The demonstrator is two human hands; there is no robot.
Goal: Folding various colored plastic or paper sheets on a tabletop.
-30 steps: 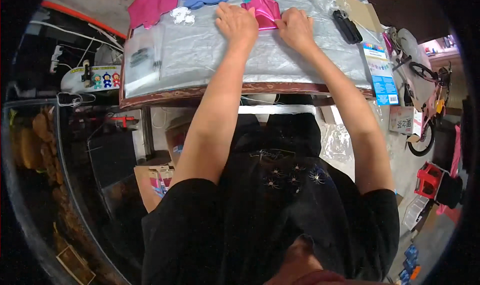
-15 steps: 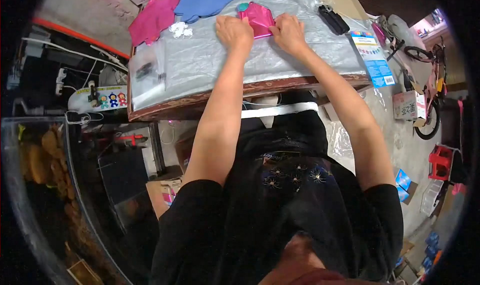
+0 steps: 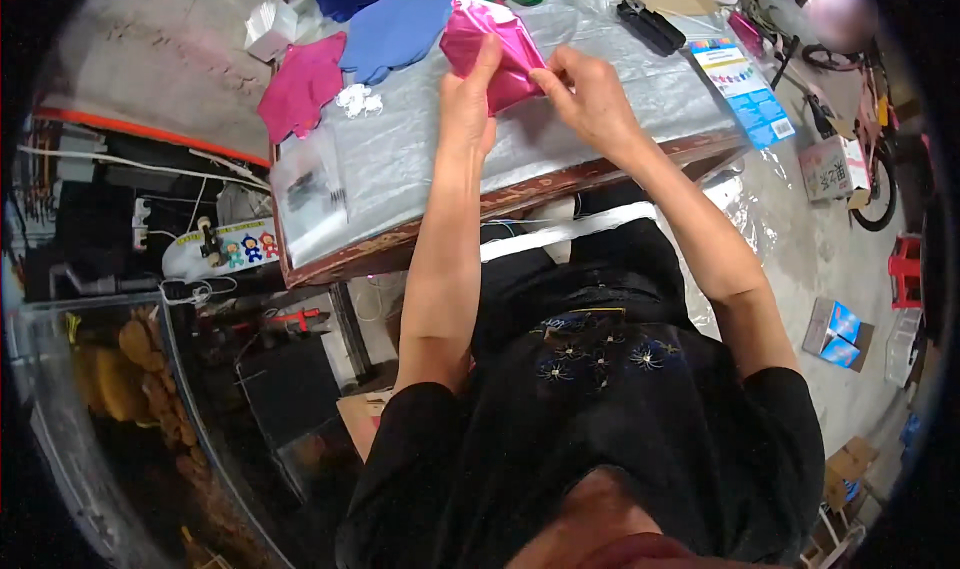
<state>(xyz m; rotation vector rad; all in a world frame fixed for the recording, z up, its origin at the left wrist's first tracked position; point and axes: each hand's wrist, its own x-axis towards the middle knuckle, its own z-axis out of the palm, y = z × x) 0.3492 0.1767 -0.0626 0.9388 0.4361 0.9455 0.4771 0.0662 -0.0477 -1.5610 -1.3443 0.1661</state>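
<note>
While I look down over the worktop (image 3: 420,159), my left hand (image 3: 468,104) and right hand (image 3: 590,94) both grip a shiny magenta foil piece (image 3: 490,44), fingers pinched on its edges, lifted just above the plastic-covered surface. Beside it, to the left, lie a blue cut-out (image 3: 395,29) and a pink cut-out (image 3: 300,84); a black tool (image 3: 650,26) lies to the right.

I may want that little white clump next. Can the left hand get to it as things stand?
Probably yes: the white clump lies beside the left hand, bare table cover between, though that hand holds the pink piece.
</note>
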